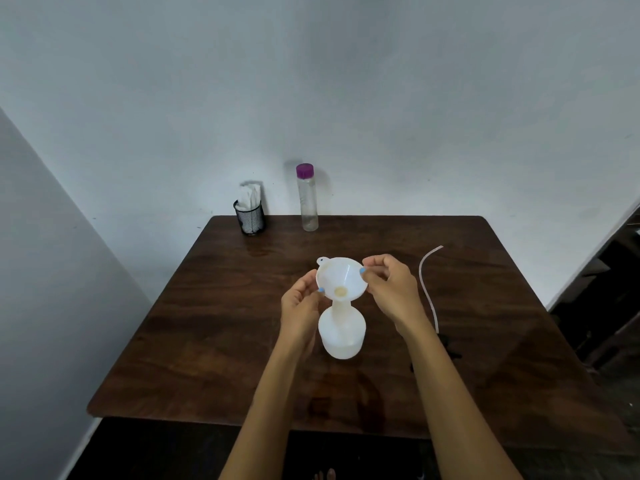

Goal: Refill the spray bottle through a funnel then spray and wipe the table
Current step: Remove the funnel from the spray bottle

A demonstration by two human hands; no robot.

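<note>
A white spray bottle body (342,332) without its head stands upright in the middle of the dark wooden table (214,341). A white funnel (341,278) sits in the bottle's neck. My left hand (300,308) pinches the funnel's left rim and my right hand (391,289) pinches its right rim. A clear refill bottle with a purple cap (307,199) stands at the table's far edge. The spray head's thin dip tube (426,285) lies to the right of my right hand; the head itself is hidden behind my right forearm.
A black mesh cup holding white paper tissues (250,216) stands at the far left corner of the table. Walls close in behind and to the left. Dark furniture (602,306) stands off the right edge.
</note>
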